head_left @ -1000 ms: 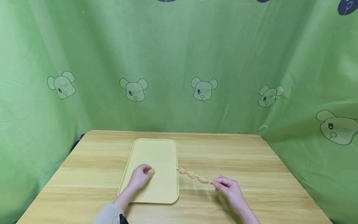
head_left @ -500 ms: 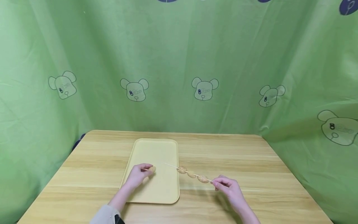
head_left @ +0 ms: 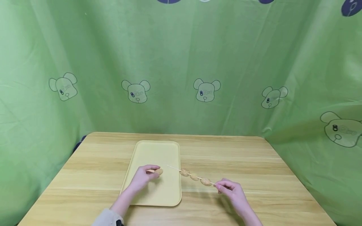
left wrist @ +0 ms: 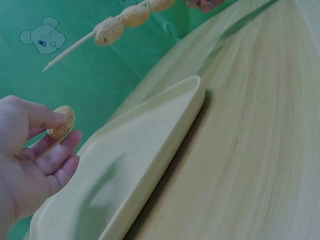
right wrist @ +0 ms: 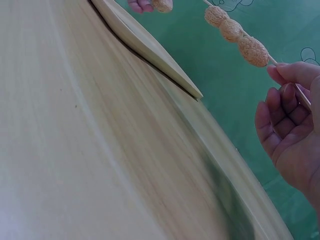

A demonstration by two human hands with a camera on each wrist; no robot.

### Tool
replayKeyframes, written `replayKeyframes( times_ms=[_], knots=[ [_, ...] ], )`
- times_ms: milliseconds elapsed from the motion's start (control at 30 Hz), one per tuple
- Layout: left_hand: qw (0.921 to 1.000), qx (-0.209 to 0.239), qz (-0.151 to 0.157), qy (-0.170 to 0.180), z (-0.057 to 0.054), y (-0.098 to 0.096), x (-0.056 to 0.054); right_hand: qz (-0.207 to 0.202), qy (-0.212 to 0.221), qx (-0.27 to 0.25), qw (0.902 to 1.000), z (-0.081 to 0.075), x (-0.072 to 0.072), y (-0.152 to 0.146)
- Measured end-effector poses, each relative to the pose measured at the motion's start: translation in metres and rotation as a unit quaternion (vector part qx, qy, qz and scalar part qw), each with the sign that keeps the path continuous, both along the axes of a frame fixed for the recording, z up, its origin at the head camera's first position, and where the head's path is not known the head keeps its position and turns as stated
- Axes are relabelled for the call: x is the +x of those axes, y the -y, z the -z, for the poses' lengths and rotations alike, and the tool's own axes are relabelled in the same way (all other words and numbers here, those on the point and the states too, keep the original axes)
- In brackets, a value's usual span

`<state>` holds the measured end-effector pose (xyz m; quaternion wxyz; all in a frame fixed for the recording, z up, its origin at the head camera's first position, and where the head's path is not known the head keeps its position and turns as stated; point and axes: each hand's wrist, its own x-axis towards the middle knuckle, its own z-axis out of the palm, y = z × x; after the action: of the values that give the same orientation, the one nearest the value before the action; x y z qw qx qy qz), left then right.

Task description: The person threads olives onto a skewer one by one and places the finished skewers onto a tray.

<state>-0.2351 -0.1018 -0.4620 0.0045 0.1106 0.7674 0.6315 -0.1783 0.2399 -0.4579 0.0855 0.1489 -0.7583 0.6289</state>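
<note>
My left hand (head_left: 141, 179) is over the tray and pinches one tan, wrinkled food ball (left wrist: 64, 123) between thumb and fingers. The other left fingers spread loosely in the left wrist view. A thin wooden skewer (left wrist: 70, 51) is in my right hand (head_left: 233, 194), gripped near its end with thumb and fingers. Threaded on it are three similar food balls (right wrist: 231, 30), lined up toward the hand. Its bare pointed tip aims left at the loose ball, with a gap between them. Both are raised above the table.
A pale yellow rectangular tray (head_left: 167, 194) lies left of centre on the wood-grain table (head_left: 254, 163). The skewer crosses above its right rim. Green curtain (head_left: 175, 56) with bear-face outlines hangs behind and at both sides.
My left hand first shifts slightly back with the ball, then moves right, bringing it closer to the skewer tip. The right hand and skewer stay nearly still.
</note>
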Motion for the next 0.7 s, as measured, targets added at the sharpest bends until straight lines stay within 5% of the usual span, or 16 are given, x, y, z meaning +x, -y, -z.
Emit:
replayKeyframes(
  times_ms=[700],
  knots=[
    [0.9970, 0.025, 0.068, -0.028, -0.013, -0.006, 0.014, -0.041, -0.068, 0.006, 0.9968, 0.001, 0.003, -0.007]
  ],
)
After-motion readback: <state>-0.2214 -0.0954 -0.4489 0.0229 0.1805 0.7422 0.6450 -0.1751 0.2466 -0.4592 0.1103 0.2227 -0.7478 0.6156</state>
